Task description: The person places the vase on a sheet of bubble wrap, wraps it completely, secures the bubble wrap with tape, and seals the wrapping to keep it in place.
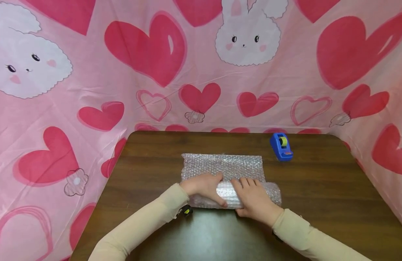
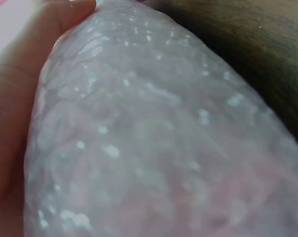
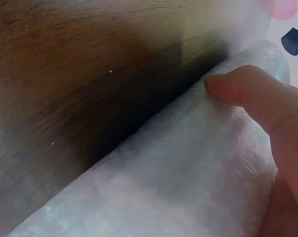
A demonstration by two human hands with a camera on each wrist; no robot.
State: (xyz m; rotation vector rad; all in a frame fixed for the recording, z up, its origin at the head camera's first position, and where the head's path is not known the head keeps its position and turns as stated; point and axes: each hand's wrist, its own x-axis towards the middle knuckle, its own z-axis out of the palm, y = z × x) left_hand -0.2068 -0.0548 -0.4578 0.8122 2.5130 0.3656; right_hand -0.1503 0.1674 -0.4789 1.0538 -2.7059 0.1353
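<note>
1. A shiny roll of clear bubble wrap point(image 1: 228, 194) lies crosswise near the middle of the dark brown wood-grain table point(image 1: 148, 156).
2. A flat sheet of clear bubble wrap point(image 1: 223, 165) spreads out from the roll's far side; the roll's right end reaches past the sheet's right edge.
3. The left hand point(image 1: 204, 186) grips the left part of the roll, its thumb on the near side and its fingers bent over towards the far side.
4. The right hand point(image 1: 256, 199) grips the roll farther right, fingers over the top, thumb along the near side.
5. Both arms wear cream long sleeves point(image 1: 145, 221).
6. A blue tape dispenser with a yellowish roll point(image 1: 281, 146) stands beyond the sheet to the right, apart from it.
7. Pink cloth with red hearts and white rabbits point(image 1: 201, 54) hangs around the table.
</note>
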